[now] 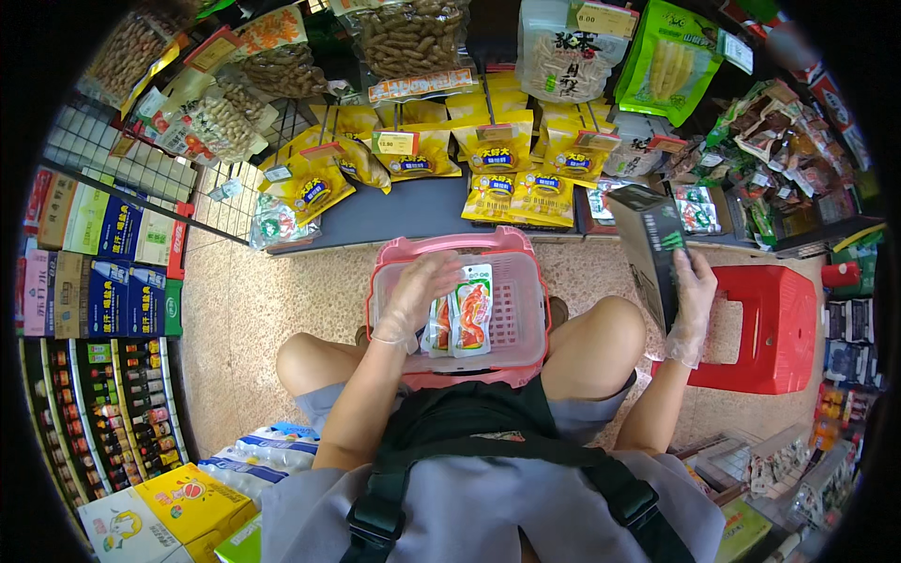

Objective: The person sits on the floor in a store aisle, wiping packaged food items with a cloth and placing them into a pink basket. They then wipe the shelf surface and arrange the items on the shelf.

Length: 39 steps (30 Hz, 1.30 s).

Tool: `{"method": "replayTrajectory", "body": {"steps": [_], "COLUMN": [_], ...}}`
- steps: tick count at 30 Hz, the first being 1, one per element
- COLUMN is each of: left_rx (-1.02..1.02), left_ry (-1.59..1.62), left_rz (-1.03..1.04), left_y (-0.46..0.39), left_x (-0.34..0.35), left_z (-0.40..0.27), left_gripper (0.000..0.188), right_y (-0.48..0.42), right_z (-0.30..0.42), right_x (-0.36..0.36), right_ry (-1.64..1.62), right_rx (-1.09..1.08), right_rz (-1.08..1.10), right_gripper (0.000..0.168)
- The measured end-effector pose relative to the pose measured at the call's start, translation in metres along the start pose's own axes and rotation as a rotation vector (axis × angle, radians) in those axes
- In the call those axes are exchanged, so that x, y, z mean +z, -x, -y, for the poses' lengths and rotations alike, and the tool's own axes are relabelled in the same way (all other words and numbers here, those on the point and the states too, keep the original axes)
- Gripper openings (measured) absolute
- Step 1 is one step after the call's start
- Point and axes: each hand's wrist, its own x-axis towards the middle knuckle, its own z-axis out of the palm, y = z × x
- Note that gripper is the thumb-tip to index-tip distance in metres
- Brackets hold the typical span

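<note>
My right hand (692, 295), in a clear disposable glove, grips a dark cardboard box (647, 246) with green print. The box is tilted, with one end up by the shelf's front edge. My left hand (424, 288), also gloved, hovers over the left part of a pink-rimmed plastic basket (540, 310), its fingers extended. Nothing shows in it, though its thumb side is partly hidden. Beside these fingers, inside the basket, lie flat sealed snack packets (471, 310) with red-and-green print. The basket stands on the floor between my knees.
A red plastic stool (781, 331) stands at my right. Ahead is a dark shelf (422, 207) with yellow snack bags (493, 151) hanging on hooks. Stacked drink cartons (120, 295) line the left. Wrapped bottle packs (260, 457) and a yellow carton (190, 503) sit behind my left side.
</note>
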Motion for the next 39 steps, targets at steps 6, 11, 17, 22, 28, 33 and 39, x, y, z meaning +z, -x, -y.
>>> {"method": "replayTrajectory", "body": {"steps": [6,11,17,22,28,33,39], "left_rx": [-0.117,-0.001,0.047,0.042,0.052,0.204,0.36], "left_ry": [0.098,0.096,0.145,0.112,-0.141,-0.36,-0.347], "left_rz": [0.138,0.147,0.006,-0.08,-0.311,-0.449,-0.407], "left_y": [0.014,0.021,0.014,0.009,-0.007,-0.005,0.0], "left_x": [0.015,0.006,-0.036,-0.059,-0.058,-0.056,-0.072], "left_z": [-0.033,-0.028,-0.001,0.017,0.028,0.026,0.027], "left_gripper": [0.066,0.067,0.062,0.06,0.058,0.056,0.056], "right_y": [0.041,0.082,0.1,0.112,0.097,0.087,0.088], "right_z": [0.06,0.029,-0.006,-0.02,-0.023,-0.024,-0.022], "right_x": [0.09,0.175,0.219,0.241,0.234,0.225,0.217], "right_ry": [0.536,0.609,0.606,0.669,0.833,0.952,0.97], "right_rx": [-0.605,-1.018,-1.001,-0.867,-0.904,-0.912,-0.873], "right_rz": [0.291,0.576,0.627,0.702,0.721,0.695,0.684], "right_gripper": [0.021,0.023,0.024,0.024,0.021,0.022,0.024]}}
